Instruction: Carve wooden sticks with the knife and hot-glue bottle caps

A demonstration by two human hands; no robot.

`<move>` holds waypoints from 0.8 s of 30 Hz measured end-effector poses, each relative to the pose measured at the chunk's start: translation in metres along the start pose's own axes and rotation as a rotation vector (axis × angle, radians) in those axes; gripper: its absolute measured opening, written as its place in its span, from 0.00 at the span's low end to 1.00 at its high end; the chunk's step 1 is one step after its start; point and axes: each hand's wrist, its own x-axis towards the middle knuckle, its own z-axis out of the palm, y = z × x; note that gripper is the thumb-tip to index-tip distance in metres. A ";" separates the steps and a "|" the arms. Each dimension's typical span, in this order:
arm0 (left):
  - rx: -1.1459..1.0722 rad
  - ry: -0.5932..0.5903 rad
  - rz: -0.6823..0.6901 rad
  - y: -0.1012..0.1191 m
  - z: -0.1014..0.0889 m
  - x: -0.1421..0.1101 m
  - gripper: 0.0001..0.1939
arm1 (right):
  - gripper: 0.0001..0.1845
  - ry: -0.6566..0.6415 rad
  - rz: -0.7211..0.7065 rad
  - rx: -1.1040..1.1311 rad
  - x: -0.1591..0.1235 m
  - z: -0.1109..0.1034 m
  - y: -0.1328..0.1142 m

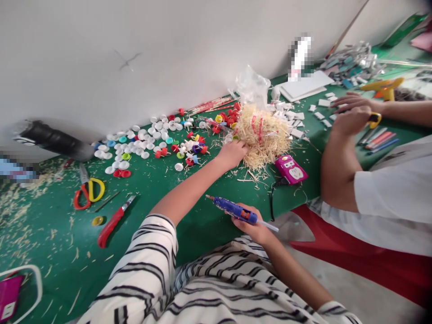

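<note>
My right hand (251, 225) is closed around a blue glue gun (234, 209). Its nozzle points left over the green table, and a clear glue stick (270, 226) sticks out of the back. My left hand (232, 154) reaches forward to the near left edge of a pile of pale straw (265, 139). The fingers there are bent and close together against the straw; what they hold, if anything, is hidden. Red strips (257, 129) lie on the straw. Just left of that hand are small pieces made of coloured caps (192, 148), and beyond them many white bottle caps (145, 144).
Scissors (88, 191), a red-handled knife (114, 225) and a black cylinder (54, 139) lie on the left. A magenta power socket (290, 170) with a black cord sits right of the straw. Another person's hands (354, 117) work at the right, near a yellow glue gun (384, 87) and markers (380, 138).
</note>
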 end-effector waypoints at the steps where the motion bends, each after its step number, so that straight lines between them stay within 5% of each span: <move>1: 0.010 0.000 -0.009 0.001 0.001 0.000 0.21 | 0.21 -0.002 0.001 0.006 0.000 0.000 0.000; 14: 0.077 0.019 0.107 -0.008 0.001 -0.005 0.19 | 0.18 0.006 -0.033 0.003 0.000 0.000 0.005; 24: 0.047 0.243 0.056 -0.041 -0.058 0.007 0.21 | 0.19 -0.006 -0.001 0.016 -0.001 0.000 0.007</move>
